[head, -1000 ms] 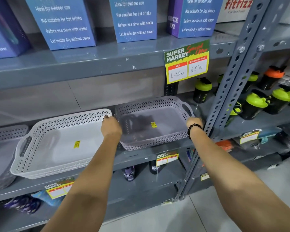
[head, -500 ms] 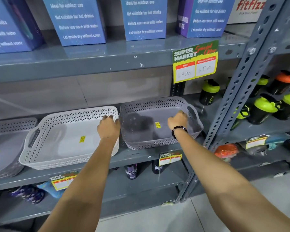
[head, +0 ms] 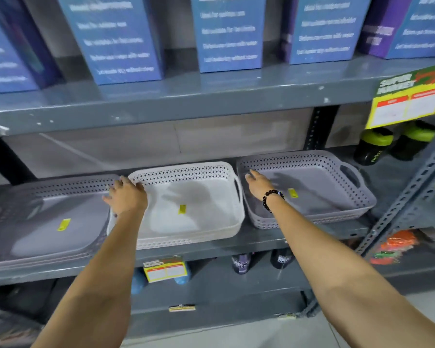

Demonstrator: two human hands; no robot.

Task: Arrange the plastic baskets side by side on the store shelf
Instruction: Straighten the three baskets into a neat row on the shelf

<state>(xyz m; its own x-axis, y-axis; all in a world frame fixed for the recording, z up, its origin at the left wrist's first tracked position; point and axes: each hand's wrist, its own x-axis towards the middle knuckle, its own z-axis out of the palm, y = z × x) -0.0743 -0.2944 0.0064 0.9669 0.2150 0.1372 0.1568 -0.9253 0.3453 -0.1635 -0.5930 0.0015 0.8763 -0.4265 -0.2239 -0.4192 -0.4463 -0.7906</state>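
Observation:
Three shallow perforated plastic baskets stand in a row on the grey store shelf (head: 274, 243). A grey basket (head: 48, 234) is at the left, a white basket (head: 199, 217) in the middle, and another grey basket (head: 319, 197) at the right. Each has a yellow sticker inside. My left hand (head: 126, 197) lies over the white basket's left end, fingers curled on its rim, right against the left grey basket. My right hand (head: 259, 184), with a black bead bracelet, reaches flat into the right grey basket near its left wall. The white and right baskets nearly touch.
Blue boxes (head: 226, 33) stand on the shelf above. A yellow price tag (head: 409, 101) hangs at the upper right. Green-lidded shaker bottles (head: 374, 146) stand right of the baskets, behind a slotted upright post (head: 412, 194). Bottles and a price tag (head: 165, 270) occupy the lower shelf.
My left hand has moved from the white basket's right rim to its left end. My right hand went from the grey basket's right handle to its left inner side. The view swung left.

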